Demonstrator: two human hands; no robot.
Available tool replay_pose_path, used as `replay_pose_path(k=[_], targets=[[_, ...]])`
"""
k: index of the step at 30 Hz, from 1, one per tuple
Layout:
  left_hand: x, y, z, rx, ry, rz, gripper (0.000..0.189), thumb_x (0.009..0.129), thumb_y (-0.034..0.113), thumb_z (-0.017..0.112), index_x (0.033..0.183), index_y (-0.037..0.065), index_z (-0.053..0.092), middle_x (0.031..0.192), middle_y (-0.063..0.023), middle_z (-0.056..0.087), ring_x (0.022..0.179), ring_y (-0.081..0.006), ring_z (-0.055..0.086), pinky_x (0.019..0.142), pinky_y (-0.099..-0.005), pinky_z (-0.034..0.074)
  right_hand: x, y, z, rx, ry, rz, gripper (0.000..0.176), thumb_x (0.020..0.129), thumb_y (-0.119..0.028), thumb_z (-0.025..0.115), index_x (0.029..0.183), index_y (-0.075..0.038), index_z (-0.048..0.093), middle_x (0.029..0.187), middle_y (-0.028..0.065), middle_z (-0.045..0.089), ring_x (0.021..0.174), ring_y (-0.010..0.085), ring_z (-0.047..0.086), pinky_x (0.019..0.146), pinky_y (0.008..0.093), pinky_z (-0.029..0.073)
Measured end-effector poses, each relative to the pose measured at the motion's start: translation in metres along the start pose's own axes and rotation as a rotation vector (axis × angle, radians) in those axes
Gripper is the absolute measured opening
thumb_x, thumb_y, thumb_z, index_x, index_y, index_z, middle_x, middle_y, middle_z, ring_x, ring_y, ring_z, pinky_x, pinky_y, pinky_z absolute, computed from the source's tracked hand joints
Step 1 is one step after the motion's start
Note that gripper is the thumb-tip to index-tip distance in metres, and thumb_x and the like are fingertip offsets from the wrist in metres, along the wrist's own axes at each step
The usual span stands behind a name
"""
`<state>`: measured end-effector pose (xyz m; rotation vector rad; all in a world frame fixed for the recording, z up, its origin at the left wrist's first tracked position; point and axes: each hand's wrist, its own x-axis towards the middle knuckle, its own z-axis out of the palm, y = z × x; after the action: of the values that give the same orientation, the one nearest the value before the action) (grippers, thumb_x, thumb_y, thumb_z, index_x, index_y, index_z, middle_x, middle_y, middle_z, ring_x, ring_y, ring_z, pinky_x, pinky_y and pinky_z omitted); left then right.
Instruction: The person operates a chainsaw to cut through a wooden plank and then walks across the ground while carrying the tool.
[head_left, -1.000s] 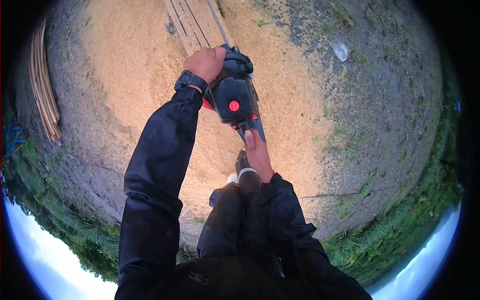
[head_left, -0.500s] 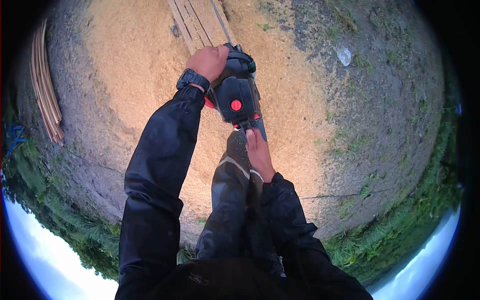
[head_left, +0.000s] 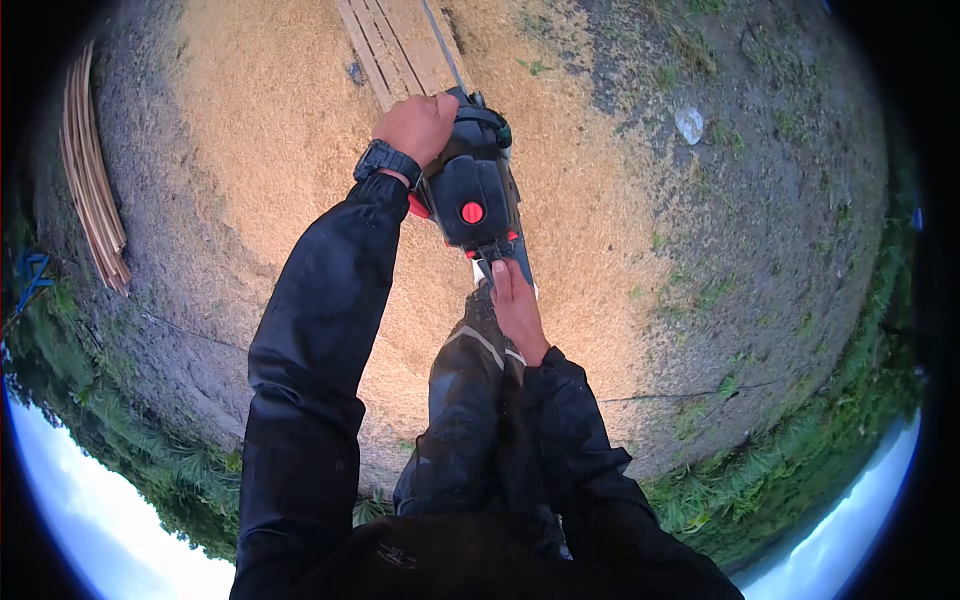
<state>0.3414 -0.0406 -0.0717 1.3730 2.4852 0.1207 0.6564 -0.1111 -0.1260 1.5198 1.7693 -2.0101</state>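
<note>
The fingers of the right hand (head_left: 518, 305) curl around the rear end of the chainsaw (head_left: 470, 185), thumb laid along the top; the other fingertips are hidden underneath, so I cannot tell whether one presses a trigger. The left hand (head_left: 415, 130) wraps over the front, knuckles bunched close together, its fingertips likewise out of sight. With the chainsaw's body as the hub, the right hand sits at five o'clock and the left between ten and eleven.

The chainsaw should feel heavy and rigid, its weight gathered in the motor block, with hard plastic that could turn slick if damp or oily. Front and rear, as the hands have it, look like the sound places to hold; the narrow metal guide bar (head_left: 443, 45), reaching toward just short of twelve, is no place for fingers. The casing is black and rounded, with a round red cap (head_left: 472, 212).

At eleven o'clock lie flat, straight-edged boards (head_left: 392, 50), parted by dark gaps and flecked with crumbs. Loose, golden sawdust (head_left: 300, 100) spreads all around. Farther out, thin strips of wood (head_left: 92, 170) bundle at nine o'clock, and a crumpled pale scrap (head_left: 689, 125) rests between two and three on gritty grey soil (head_left: 770, 200).
</note>
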Motion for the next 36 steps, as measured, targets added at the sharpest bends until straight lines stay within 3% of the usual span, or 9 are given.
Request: replay_pose_path(k=[1, 3, 9, 11, 19, 21, 27, 29, 36], targets=[[0.003, -0.001, -0.002, -0.009, 0.006, -0.018, 0.026, 0.099, 0.027, 0.042, 0.099, 0.008, 0.06, 0.093, -0.0229, 0.07, 0.088, -0.0478, 0.067, 0.073, -0.058, 0.054, 0.003, 0.001, 0.002, -0.001, 0.0, 0.0, 0.048, 0.109, -0.046, 0.038, 0.127, -0.005, 0.056, 0.096, 0.0306, 0.069, 0.097, 0.0523, 0.065, 0.083, 0.0541, 0.048], [0.01, -0.002, -0.005, -0.02, 0.014, -0.034, 0.025, 0.099, 0.025, 0.043, 0.099, 0.006, 0.059, 0.092, -0.0233, 0.07, 0.087, -0.0476, 0.067, 0.072, -0.0579, 0.054, 0.01, -0.002, 0.007, 0.086, 0.042, -0.099, 0.045, 0.111, -0.044, 0.043, 0.121, -0.003, 0.058, 0.075, 0.0011, 0.055, 0.063, 0.0086, 0.047, 0.058, 0.0286, 0.04], [0.011, 0.007, -0.028, -0.188, 0.005, -0.186, 0.048, 0.099, 0.04, 0.041, 0.094, 0.003, 0.07, 0.094, -0.0279, 0.069, 0.09, -0.0509, 0.066, 0.08, -0.0585, 0.053, 0.013, -0.009, 0.009, 0.062, 0.049, -0.086, 0.046, 0.11, -0.045, 0.043, 0.122, -0.003, 0.058, 0.074, 0.0015, 0.056, 0.062, 0.0091, 0.048, 0.057, 0.0294, 0.041], [0.013, 0.01, -0.038, -0.175, -0.11, -0.26, 0.054, 0.1, 0.042, 0.035, 0.103, 0.006, 0.075, 0.108, -0.0244, 0.071, 0.101, -0.0469, 0.067, 0.092, -0.0543, 0.053, 0.015, -0.011, 0.01, 0.07, 0.046, -0.083, 0.047, 0.11, -0.046, 0.042, 0.122, -0.003, 0.058, 0.074, 0.0019, 0.056, 0.061, 0.0094, 0.048, 0.057, 0.0297, 0.041], [0.037, -0.008, -0.036, -0.147, -0.023, -0.16, 0.052, 0.1, 0.041, 0.037, 0.097, 0.004, 0.072, 0.101, -0.0262, 0.07, 0.094, -0.0498, 0.066, 0.086, -0.0558, 0.053, 0.029, -0.044, 0.006, 0.044, 0.039, -0.08, 0.049, 0.11, -0.047, 0.041, 0.121, -0.002, 0.058, 0.072, 0.0048, 0.055, 0.061, 0.0121, 0.05, 0.06, 0.0316, 0.044], [0.039, -0.01, -0.039, -0.177, 0.024, -0.151, 0.05, 0.099, 0.042, 0.039, 0.093, 0.003, 0.069, 0.094, -0.0289, 0.069, 0.089, -0.0525, 0.065, 0.082, -0.057, 0.053, 0.031, -0.05, 0.005, 0.008, 0.006, -0.031, 0.048, 0.109, -0.045, 0.039, 0.127, -0.005, 0.057, 0.086, 0.0292, 0.067, 0.086, 0.0515, 0.065, 0.077, 0.0554, 0.046], [0.049, -0.011, -0.038, -0.189, -0.008, -0.21, 0.05, 0.099, 0.041, 0.039, 0.093, 0.002, 0.069, 0.095, -0.029, 0.069, 0.089, -0.0522, 0.065, 0.083, -0.0578, 0.052, 0.039, -0.048, 0.005, 0.007, 0.009, -0.028, 0.047, 0.109, -0.045, 0.039, 0.127, -0.005, 0.057, 0.087, 0.0293, 0.067, 0.087, 0.0523, 0.064, 0.077, 0.0565, 0.046], [0.056, -0.016, -0.036, -0.159, -0.061, -0.182, 0.055, 0.1, 0.043, 0.036, 0.099, 0.003, 0.075, 0.105, -0.025, 0.071, 0.098, -0.0477, 0.067, 0.091, -0.0539, 0.053, 0.042, -0.052, 0.005, 0.012, 0.009, -0.031, 0.047, 0.109, -0.045, 0.039, 0.127, -0.005, 0.057, 0.087, 0.0293, 0.067, 0.087, 0.0523, 0.064, 0.076, 0.0568, 0.045], [0.071, -0.013, -0.07, -0.216, 0.039, -0.163, 0.056, 0.098, 0.045, 0.039, 0.089, -0.001, 0.071, 0.095, -0.031, 0.068, 0.092, -0.0527, 0.064, 0.085, -0.0564, 0.052, 0.06, -0.08, 0.006, 0.026, 0.009, -0.04, 0.048, 0.108, -0.046, 0.039, 0.128, -0.005, 0.056, 0.09, 0.0296, 0.067, 0.089, 0.0523, 0.064, 0.078, 0.0563, 0.046]])
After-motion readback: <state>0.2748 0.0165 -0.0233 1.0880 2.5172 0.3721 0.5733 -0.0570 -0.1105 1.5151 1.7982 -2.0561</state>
